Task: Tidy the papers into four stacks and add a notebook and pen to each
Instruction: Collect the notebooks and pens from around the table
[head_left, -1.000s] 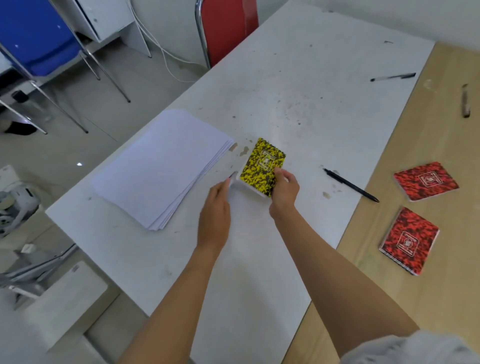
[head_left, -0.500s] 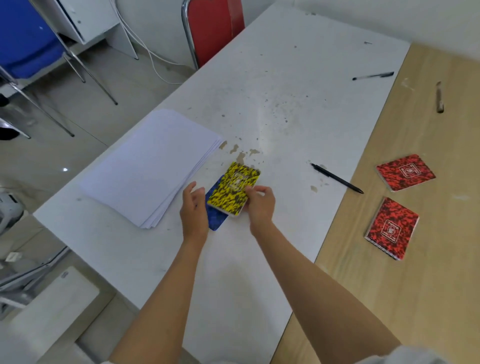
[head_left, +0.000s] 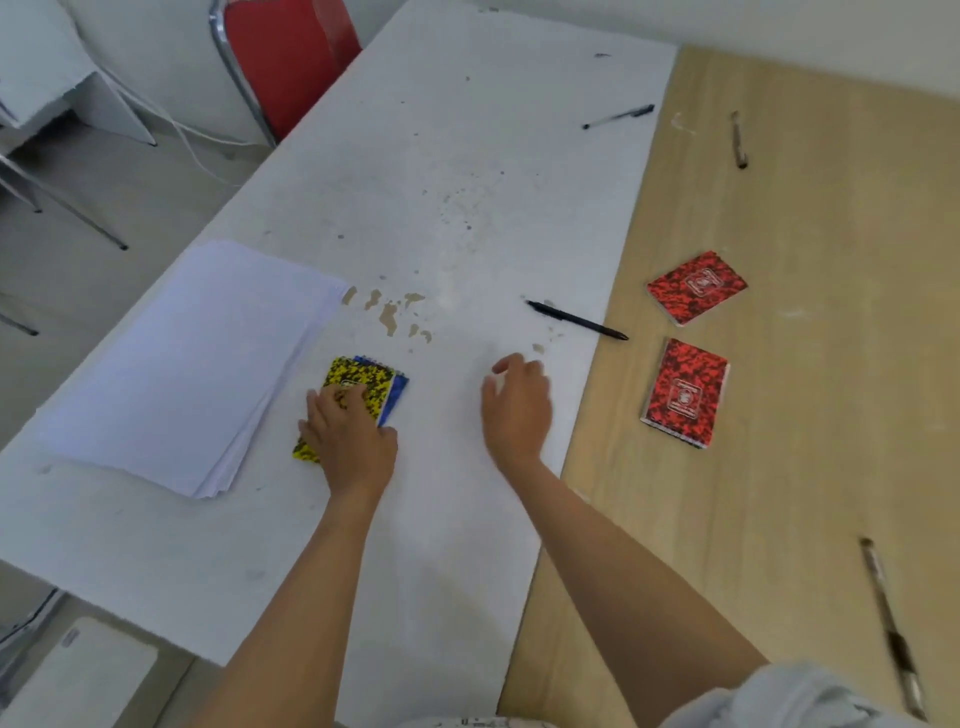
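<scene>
My left hand (head_left: 349, 439) presses flat on the yellow notebook (head_left: 366, 382) beside the paper pile (head_left: 182, 364); my empty, loose-fingered right hand (head_left: 519, 408) is nearer the black pen (head_left: 576, 320), lying crosswise just ahead-right.

an office or classroom: a white table (head_left: 467, 156) against a wooden desk (head_left: 805, 467), a red chair (head_left: 291, 57) at far left, papers (head_left: 182, 364).

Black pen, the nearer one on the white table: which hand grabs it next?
Right, probably. The right hand hovers empty, fingers loose, close to the black pen; the left hand rests on the yellow notebook, farther away.
</scene>
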